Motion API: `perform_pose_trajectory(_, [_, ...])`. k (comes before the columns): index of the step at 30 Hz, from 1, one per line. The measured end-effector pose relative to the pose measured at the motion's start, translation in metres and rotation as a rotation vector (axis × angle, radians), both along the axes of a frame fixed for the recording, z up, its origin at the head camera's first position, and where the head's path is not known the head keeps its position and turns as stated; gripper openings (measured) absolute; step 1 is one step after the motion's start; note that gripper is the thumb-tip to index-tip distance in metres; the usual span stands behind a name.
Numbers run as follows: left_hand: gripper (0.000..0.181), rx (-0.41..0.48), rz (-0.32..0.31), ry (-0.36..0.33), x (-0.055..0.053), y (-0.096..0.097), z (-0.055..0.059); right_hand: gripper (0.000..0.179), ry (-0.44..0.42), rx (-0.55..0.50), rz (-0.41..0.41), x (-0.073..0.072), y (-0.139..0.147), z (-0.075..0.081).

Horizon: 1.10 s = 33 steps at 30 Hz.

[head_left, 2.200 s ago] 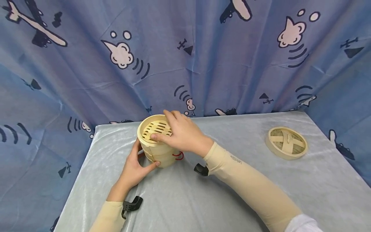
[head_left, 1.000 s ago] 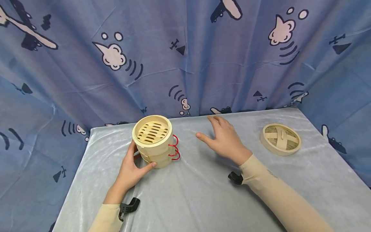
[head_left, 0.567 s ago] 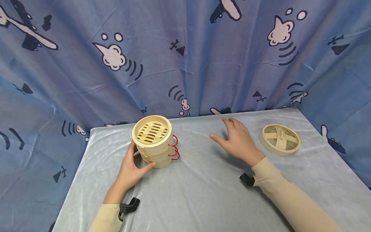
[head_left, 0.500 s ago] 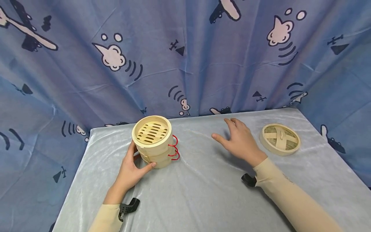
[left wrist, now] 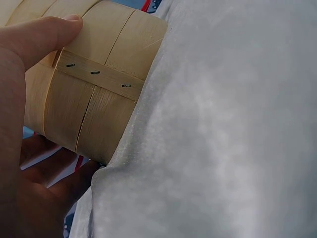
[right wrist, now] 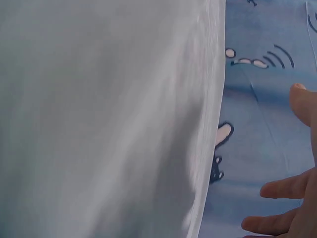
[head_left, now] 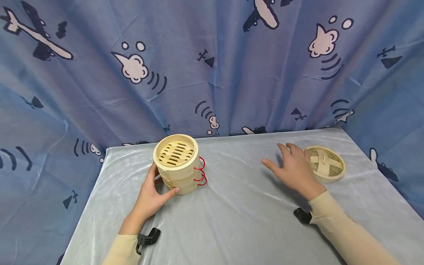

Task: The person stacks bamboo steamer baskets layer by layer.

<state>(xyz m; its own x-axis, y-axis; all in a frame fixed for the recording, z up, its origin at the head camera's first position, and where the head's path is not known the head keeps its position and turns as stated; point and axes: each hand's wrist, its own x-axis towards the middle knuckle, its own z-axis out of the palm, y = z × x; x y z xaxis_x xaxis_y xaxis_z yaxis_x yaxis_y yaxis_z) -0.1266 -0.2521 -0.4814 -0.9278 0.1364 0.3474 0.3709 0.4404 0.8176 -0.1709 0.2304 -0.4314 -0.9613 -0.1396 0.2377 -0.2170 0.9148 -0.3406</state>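
A stack of small round bamboo steamer baskets (head_left: 179, 176) stands on the cloth left of centre, its slatted floor showing at the top and red loops on its right side. My left hand (head_left: 149, 197) holds the stack low on its left, thumb in front and fingers behind. The left wrist view has the stapled bamboo wall (left wrist: 106, 74) close up, between thumb and fingers. My right hand (head_left: 296, 171) is in the air with fingers spread and nothing in them. Just beyond it lies the bamboo steamer lid (head_left: 332, 167), its left edge partly hidden by that hand.
A pale grey velvety cloth (head_left: 232, 213) covers the table. Blue curtains (head_left: 185, 73) with printed clouds and planes hang along the back and both sides. The table's far edge runs close behind the stack and the lid.
My right hand has left the top of the stack and moved right through the air to beside the lid. My left hand keeps its hold, and the stack stays in place.
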Motion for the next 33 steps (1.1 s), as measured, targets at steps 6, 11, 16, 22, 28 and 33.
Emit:
perform_pose_trajectory(6, [0.123, 0.005, -0.013, 0.011, -0.002, 0.000, -0.001, 0.098, 0.008, -0.016, -0.039, 0.002, 0.023, 0.001])
perform_pose_trajectory(11, [0.123, -0.007, -0.007, 0.004, -0.002, 0.000, -0.002, 0.099, 0.016, -0.022, -0.070, 0.001, 0.041, -0.001])
perform_pose_trajectory(16, [0.123, -0.012, -0.003, 0.001, -0.001, 0.000, -0.001, 0.099, 0.014, -0.021, -0.085, 0.003, 0.055, -0.007])
perform_pose_trajectory(22, [0.124, -0.017, -0.001, 0.000, 0.000, -0.001, 0.000, 0.097, 0.041, -0.025, -0.129, 0.009, 0.074, -0.011])
perform_pose_trajectory(28, [0.124, -0.023, 0.003, 0.005, 0.001, -0.001, 0.000, 0.098, 0.029, -0.018, -0.183, 0.013, 0.091, -0.011])
perform_pose_trajectory(33, [0.124, -0.025, 0.002, 0.011, 0.000, 0.000, 0.000, 0.102, -0.031, 0.001, -0.202, 0.016, 0.104, -0.011])
